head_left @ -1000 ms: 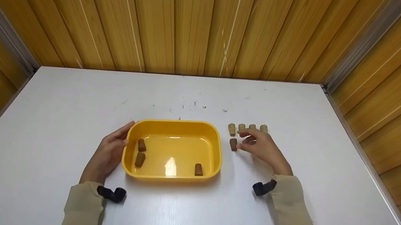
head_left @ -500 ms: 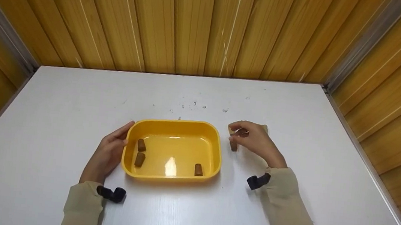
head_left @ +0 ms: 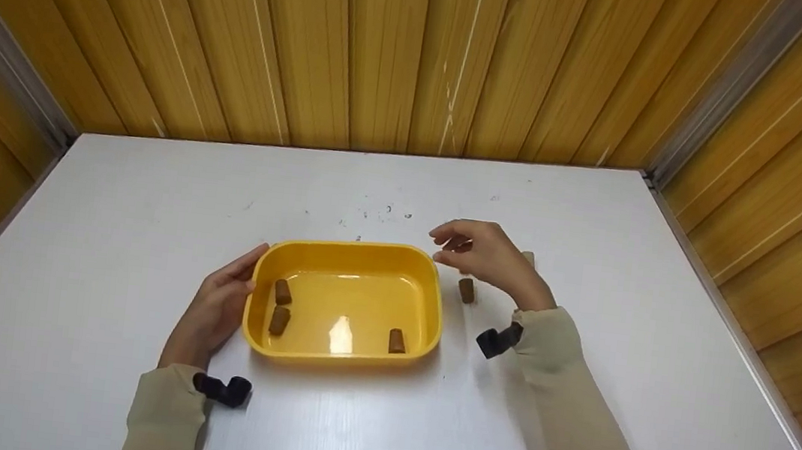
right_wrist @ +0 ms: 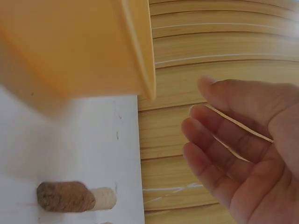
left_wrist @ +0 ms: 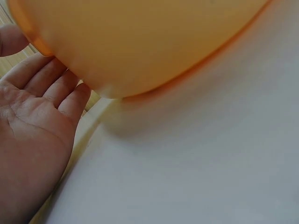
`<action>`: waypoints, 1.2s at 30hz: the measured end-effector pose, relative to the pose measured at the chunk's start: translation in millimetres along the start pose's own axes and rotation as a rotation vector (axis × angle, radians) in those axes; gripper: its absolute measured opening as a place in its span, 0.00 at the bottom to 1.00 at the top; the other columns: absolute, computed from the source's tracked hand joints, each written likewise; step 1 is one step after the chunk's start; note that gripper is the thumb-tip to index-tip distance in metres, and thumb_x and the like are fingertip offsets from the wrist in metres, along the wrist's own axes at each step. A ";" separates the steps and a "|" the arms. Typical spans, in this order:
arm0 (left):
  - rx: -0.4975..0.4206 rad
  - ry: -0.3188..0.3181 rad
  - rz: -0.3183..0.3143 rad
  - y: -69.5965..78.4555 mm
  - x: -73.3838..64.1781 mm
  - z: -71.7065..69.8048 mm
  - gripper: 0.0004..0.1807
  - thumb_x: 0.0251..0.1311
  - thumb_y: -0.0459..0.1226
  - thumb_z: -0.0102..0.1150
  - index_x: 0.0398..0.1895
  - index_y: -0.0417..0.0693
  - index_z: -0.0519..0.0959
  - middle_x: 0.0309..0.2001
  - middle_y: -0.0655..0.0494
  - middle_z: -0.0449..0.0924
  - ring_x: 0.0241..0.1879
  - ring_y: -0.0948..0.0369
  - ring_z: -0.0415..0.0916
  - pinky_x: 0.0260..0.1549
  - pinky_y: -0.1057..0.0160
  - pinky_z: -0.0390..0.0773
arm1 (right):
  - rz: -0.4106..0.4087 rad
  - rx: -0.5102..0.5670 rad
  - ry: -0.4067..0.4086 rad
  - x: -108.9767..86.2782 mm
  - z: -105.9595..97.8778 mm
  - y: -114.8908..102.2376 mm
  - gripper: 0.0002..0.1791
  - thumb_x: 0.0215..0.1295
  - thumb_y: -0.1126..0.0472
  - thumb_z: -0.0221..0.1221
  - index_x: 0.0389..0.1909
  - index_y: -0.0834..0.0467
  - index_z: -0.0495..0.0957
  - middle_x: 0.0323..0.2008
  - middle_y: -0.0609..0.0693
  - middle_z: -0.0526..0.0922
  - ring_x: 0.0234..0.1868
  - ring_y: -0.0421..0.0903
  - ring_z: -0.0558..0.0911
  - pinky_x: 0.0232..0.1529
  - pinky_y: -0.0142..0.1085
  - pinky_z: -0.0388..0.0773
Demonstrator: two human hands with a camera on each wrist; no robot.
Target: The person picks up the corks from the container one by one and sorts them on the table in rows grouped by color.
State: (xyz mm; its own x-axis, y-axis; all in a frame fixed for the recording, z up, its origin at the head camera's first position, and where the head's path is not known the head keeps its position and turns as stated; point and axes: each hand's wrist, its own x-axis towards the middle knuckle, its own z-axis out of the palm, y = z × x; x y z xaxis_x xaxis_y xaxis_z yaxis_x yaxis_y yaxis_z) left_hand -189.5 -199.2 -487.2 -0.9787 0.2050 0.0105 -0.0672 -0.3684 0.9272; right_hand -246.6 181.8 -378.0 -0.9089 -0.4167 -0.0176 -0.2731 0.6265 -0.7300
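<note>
Head: the tray (head_left: pixel 343 298) contains three brown corks (head_left: pixel 280 321); a fourth brown cork (head_left: pixel 467 290) lies to its right, ungripped. The right hand (head_left: pixel 488 254) has moved from the corks to the tray's far right corner, hiding all but one pale cork (head_left: pixel 529 257).

Left wrist: the left hand's (left_wrist: pixel 39 121) fingers lie straight against the tray.

Right wrist: fingers spread, empty.

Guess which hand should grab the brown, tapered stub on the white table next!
Probably the right hand: it looks empty and is near the brown stub. The left hand is farther away, touching the left side of the yellow plastic tub.
</note>
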 end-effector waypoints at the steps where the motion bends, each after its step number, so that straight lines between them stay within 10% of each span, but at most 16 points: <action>1: 0.004 -0.007 0.000 0.0 -0.5 -0.1 0.32 0.64 0.25 0.41 0.74 0.40 0.54 0.68 0.63 0.67 0.66 0.71 0.64 0.65 0.69 0.65 | -0.006 -0.010 -0.007 1.9 0.3 -3.1 0.17 0.60 0.61 0.64 0.51 0.57 0.80 0.46 0.54 0.83 0.44 0.49 0.81 0.42 0.37 0.84; 9: 0.012 -0.047 -0.003 2.5 -0.1 -0.8 0.32 0.65 0.26 0.39 0.74 0.41 0.54 0.76 0.48 0.51 0.68 0.69 0.61 0.66 0.69 0.63 | -0.064 -0.046 -0.071 19.6 9.3 -22.8 0.17 0.61 0.61 0.63 0.52 0.59 0.80 0.48 0.55 0.83 0.47 0.49 0.81 0.55 0.41 0.80; 22: -0.009 -0.008 0.005 -0.8 0.7 -1.4 0.32 0.64 0.24 0.39 0.73 0.37 0.54 0.66 0.65 0.69 0.66 0.70 0.65 0.65 0.69 0.65 | -0.112 0.000 -0.197 46.6 40.6 -49.1 0.18 0.62 0.60 0.62 0.53 0.58 0.80 0.51 0.58 0.82 0.51 0.49 0.81 0.55 0.38 0.80; 36: 0.012 -0.059 0.048 -1.4 0.4 -2.5 0.31 0.65 0.25 0.39 0.73 0.36 0.53 0.68 0.61 0.66 0.68 0.69 0.63 0.66 0.69 0.65 | -0.164 0.003 -0.368 69.6 84.5 -57.8 0.22 0.63 0.60 0.61 0.58 0.60 0.77 0.55 0.56 0.81 0.55 0.48 0.80 0.57 0.36 0.78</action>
State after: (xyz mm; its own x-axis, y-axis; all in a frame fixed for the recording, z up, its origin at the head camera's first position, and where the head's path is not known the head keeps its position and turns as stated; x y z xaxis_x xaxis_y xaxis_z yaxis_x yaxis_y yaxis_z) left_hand -190.3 -200.8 -489.5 -0.9675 0.2407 0.0770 -0.0177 -0.3685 0.9295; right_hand -267.5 60.9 -394.7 -0.6792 -0.7197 -0.1435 -0.4039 0.5299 -0.7457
